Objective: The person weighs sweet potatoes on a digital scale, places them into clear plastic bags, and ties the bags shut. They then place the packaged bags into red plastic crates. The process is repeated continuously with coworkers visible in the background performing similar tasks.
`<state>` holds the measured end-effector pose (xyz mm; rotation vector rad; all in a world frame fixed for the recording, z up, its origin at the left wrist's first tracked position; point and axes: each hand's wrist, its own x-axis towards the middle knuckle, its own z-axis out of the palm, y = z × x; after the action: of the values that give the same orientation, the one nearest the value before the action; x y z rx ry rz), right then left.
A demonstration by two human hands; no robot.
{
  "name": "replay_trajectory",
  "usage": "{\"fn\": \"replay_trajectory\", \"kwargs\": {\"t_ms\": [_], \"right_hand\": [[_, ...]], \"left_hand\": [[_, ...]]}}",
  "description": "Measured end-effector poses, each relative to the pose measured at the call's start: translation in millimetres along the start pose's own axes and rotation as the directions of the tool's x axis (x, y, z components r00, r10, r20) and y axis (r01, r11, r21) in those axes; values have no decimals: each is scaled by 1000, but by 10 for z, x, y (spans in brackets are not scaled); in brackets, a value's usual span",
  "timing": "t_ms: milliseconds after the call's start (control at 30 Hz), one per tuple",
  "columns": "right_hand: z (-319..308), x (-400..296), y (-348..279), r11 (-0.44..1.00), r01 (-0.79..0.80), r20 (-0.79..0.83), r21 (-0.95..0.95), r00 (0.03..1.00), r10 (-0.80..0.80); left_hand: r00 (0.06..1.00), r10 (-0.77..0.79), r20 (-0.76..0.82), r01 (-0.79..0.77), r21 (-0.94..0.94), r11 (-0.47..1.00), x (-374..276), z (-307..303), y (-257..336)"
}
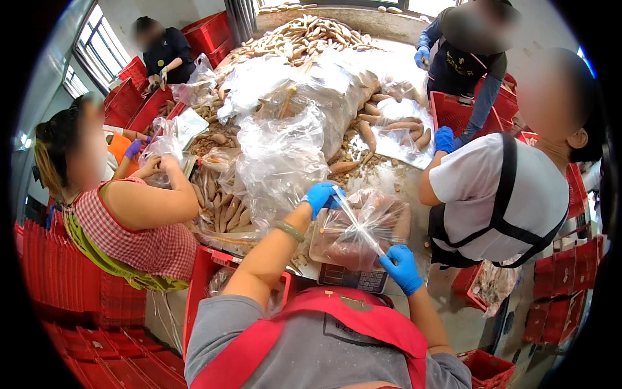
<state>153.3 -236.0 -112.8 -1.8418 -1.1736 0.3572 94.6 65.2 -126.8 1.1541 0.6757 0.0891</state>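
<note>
A clear plastic bag with reddish tubers, apparently sweet potatoes, sits in a translucent tub on a digital scale at the table's near edge. My left hand, in a blue glove, grips one stretched, twisted end of the bag beyond the tub. The other twisted end is held in my right hand, also blue-gloved, at the tub's near right corner. The two ends meet in a gathered crossing over the tubers. A large crumpled clear plastic sheet lies just beyond my left hand.
Sweet potatoes are heaped at the table's far end, with more at left. A red crate stands against the near table edge. Co-workers stand close on my left and right; others work farther back.
</note>
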Motion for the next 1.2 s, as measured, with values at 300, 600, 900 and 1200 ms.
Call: {"fn": "replay_trajectory", "kwargs": {"t_ms": [300, 600, 900, 1200], "right_hand": [[10, 50, -282, 963, 165, -112, -213, 975, -192], [252, -218, 96, 695, -34, -185, 719, 953, 239], [26, 741, -373, 887, -61, -135, 458, 981, 137], [367, 116, -65, 993, 0, -51, 121, 999, 7]], "left_hand": [[931, 27, 364, 102, -330, 939, -127, 479, 611], [936, 35, 351, 130, -435, 891, -113, 161, 449], [686, -204, 698, -254, 493, 832, -639, 573, 635], [992, -60, 107, -23, 640, 768, 454, 84, 534]]}}
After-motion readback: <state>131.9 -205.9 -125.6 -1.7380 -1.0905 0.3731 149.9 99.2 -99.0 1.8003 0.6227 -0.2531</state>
